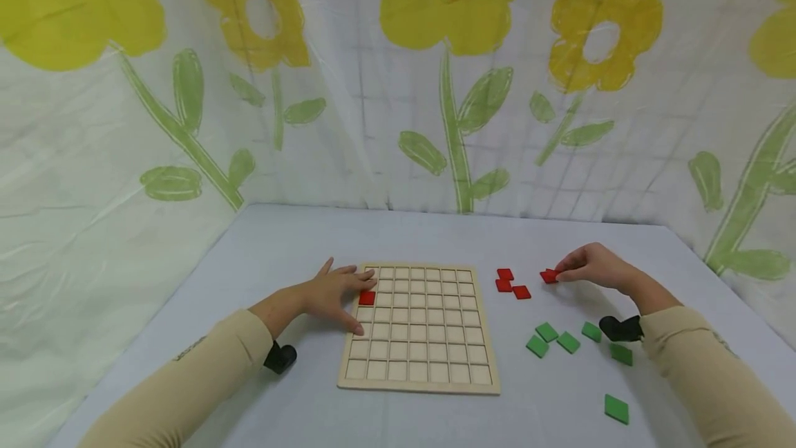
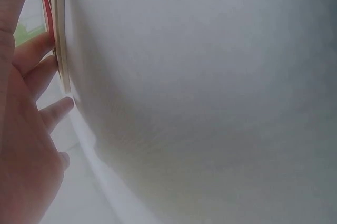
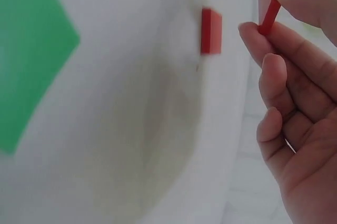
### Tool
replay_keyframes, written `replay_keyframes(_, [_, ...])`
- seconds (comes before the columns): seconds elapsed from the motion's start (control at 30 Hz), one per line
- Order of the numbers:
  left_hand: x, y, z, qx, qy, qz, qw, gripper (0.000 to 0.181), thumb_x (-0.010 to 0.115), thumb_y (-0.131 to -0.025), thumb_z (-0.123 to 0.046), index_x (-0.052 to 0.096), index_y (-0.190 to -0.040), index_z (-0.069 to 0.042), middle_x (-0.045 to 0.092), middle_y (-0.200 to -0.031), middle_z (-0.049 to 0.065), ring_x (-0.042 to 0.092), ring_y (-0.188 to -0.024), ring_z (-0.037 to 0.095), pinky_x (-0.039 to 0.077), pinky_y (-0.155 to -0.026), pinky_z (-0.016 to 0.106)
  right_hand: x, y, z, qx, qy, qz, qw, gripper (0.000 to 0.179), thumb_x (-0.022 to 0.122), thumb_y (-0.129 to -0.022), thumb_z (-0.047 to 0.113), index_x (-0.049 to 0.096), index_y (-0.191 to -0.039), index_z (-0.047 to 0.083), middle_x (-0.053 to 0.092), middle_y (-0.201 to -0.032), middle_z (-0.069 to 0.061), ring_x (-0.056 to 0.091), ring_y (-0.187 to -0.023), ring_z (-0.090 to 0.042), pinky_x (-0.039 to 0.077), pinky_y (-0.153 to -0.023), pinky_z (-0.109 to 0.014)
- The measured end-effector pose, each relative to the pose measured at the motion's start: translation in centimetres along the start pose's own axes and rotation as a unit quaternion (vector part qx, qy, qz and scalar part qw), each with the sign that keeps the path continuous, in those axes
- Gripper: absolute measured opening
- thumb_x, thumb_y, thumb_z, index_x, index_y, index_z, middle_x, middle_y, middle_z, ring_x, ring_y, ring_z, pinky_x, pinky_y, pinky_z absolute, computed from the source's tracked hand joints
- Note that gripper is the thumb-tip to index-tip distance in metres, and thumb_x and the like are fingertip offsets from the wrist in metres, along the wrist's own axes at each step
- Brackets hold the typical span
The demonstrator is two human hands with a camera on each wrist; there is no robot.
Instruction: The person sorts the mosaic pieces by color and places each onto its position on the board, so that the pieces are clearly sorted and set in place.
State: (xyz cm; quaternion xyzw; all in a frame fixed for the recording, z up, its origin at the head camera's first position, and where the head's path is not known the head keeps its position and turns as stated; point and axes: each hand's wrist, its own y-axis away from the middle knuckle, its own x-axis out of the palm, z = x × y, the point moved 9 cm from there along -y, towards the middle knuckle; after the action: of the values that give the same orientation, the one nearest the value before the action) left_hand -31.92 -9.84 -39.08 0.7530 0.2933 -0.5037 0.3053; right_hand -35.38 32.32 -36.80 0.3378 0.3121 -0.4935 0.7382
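Note:
A square wooden grid board point(image 1: 418, 388) lies on the table, with one red tile point(image 1: 367, 298) in a cell of its left column, second row from the far edge. Across the board's left edge rests my left hand point(image 1: 329, 296), fingers spread and thumb apart, around that tile. My right hand point(image 1: 593, 267) is at the far right, pinching a square red tile point(image 3: 269, 3) between thumb and fingertips. Another red tile point(image 3: 211, 31) lies on the table close to those fingers. Between board and right hand sit several loose red tiles point(image 1: 521, 292).
Several green tiles point(image 1: 537, 346) are scattered right of the board, some near my right forearm. A separate green tile point(image 1: 616, 408) lies closer to the front. Behind the white table point(image 1: 298, 234) hangs a flower-printed curtain point(image 1: 348, 123).

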Motion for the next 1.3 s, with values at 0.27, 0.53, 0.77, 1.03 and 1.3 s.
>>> replay_keyframes(0.27, [0.0,0.0,0.0,-0.004,-0.011,-0.001,0.9999,0.093,0.073,-0.066,-0.061,0.04,-0.142,-0.018,0.028,-0.153,-0.001,0.019,-0.142,0.036,-0.006,-0.11,0.064,0.8,-1.0,3.7,-0.05,0.006,-0.021,0.9985,0.033,0.07,-0.082,0.025,0.069,-0.103,-0.001,0.07,-0.085,-0.005,0.056,-0.077,-0.016,0.049,-0.067,-0.029])
replay_keyframes(0.53, [-0.1,0.1,0.0,0.001,-0.016,-0.006,0.9999,0.094,0.073,-0.065,-0.062,0.04,-0.142,-0.017,0.029,-0.153,0.001,0.019,-0.142,0.037,-0.006,-0.109,0.065,1.6,-2.0,6.5,-0.073,0.041,-0.053,0.9951,0.026,0.071,-0.081,0.021,0.071,-0.097,0.001,0.067,-0.079,-0.003,0.052,-0.068,-0.015,0.046,-0.056,-0.027])
replay_keyframes(0.77, [-0.1,0.1,-0.1,0.004,-0.01,-0.004,0.9999,0.093,0.072,-0.067,-0.061,0.04,-0.142,-0.017,0.028,-0.153,0.001,0.018,-0.142,0.037,-0.005,-0.11,0.065,2.3,-2.7,8.3,-0.073,0.047,-0.046,0.9952,0.023,0.071,-0.081,0.019,0.072,-0.095,0.001,0.07,-0.086,-0.006,0.055,-0.074,-0.015,0.048,-0.063,-0.027])
replay_keyframes(1.03, [0.1,0.0,-0.2,0.002,-0.007,0.001,1.0,0.093,0.073,-0.067,-0.06,0.04,-0.142,-0.017,0.027,-0.153,0.001,0.018,-0.142,0.037,-0.003,-0.11,0.065,3.6,-2.8,10.1,-0.096,0.035,-0.033,0.9942,0.022,0.071,-0.081,0.019,0.072,-0.094,0.002,0.07,-0.081,-0.004,0.056,-0.068,-0.015,0.048,-0.061,-0.028])
replay_keyframes(1.3, [0.3,0.0,0.2,-0.014,0.035,0.016,0.9992,0.092,0.075,-0.068,-0.055,0.036,-0.144,-0.02,0.023,-0.155,-0.001,0.011,-0.143,0.038,0.006,-0.107,0.07,4.3,-2.8,11.6,-0.108,0.03,-0.02,0.9935,0.022,0.07,-0.082,0.02,0.072,-0.096,0.002,0.069,-0.078,-0.003,0.055,-0.063,-0.018,0.046,-0.057,-0.026])
